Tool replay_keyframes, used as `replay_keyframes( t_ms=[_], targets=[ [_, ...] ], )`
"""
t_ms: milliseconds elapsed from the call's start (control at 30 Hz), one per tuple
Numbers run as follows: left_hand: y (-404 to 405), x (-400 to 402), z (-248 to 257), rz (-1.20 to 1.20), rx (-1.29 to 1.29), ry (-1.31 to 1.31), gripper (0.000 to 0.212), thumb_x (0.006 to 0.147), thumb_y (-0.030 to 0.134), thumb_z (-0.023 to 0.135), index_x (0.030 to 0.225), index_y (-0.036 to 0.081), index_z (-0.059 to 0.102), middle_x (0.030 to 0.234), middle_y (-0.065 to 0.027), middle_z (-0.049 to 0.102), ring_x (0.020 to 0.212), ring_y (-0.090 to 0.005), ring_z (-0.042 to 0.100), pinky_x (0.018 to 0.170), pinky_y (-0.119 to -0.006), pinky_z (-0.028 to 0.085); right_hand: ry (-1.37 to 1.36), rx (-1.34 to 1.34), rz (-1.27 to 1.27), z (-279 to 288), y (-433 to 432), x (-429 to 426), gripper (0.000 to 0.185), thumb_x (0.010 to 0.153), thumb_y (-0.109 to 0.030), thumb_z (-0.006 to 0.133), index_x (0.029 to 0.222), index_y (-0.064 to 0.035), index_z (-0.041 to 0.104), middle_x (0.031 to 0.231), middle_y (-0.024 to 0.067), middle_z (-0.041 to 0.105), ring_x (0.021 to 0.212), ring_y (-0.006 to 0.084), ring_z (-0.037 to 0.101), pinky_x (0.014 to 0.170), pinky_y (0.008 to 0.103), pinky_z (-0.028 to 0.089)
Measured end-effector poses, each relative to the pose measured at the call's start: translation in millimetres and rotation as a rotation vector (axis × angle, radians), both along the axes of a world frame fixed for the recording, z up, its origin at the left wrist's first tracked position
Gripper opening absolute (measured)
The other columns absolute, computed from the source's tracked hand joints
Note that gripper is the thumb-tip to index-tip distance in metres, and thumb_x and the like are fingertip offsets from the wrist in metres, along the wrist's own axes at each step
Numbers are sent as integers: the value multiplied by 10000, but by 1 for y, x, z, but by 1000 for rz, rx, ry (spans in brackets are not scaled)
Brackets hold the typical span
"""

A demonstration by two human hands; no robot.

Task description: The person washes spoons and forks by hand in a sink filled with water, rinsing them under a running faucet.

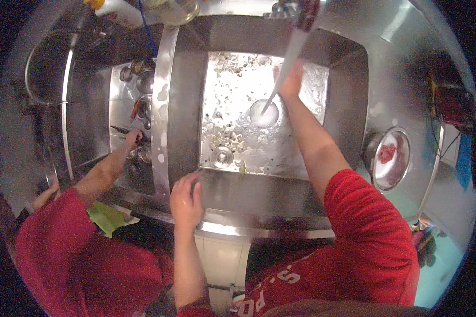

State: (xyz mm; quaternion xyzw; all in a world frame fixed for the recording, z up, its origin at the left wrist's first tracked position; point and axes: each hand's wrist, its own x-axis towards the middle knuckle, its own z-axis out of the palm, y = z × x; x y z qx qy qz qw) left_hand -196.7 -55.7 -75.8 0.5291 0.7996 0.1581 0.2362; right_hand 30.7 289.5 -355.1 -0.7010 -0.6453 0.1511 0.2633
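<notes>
Bent over a stainless steel sink [261, 186], I have my right hand [292, 83] low in the basin, beside a stream of water [287, 65]. The stream partly covers that hand, and blur hides whether its fingers hold anything. Water splashes in a round patch on the basin floor, left of my wrist. Scattered food scraps [228, 138] lie over the floor's left part, around the drain strainer [223, 157]. My left hand [186, 202] hovers near the sink's front left corner, holding nothing, thumb and fingers apart.
Right of the sink stands a metal bowl [392, 158] with something red inside. To the left, a co-worker's hand [134, 138] reaches into a second basin with metal containers [145, 82]. A steel divider [163, 107] separates the basins. A faucet [307, 16] hangs overhead.
</notes>
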Motion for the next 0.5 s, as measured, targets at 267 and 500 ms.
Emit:
replay_keyframes(
  t_ms=[267,500],
  targets=[
    [-3,3,-9,-41,29,129,229,815,205,606,990,71,668,992,-121,679,941,-338,619,824,-428,475,149,128,447,6,-13,-149,628,874,-285,605,1371,40,398,1380,255,435,1304,415,384,1108,437,319],
    [1,0,-4,-56,-25,137,201,792,230,628,911,76,678,897,-113,675,846,-318,624,738,-425,471,183,5,780,10,16,-204,626,857,-286,624,1363,13,409,1373,232,465,1287,368,440,1085,424,373]
  ],
)
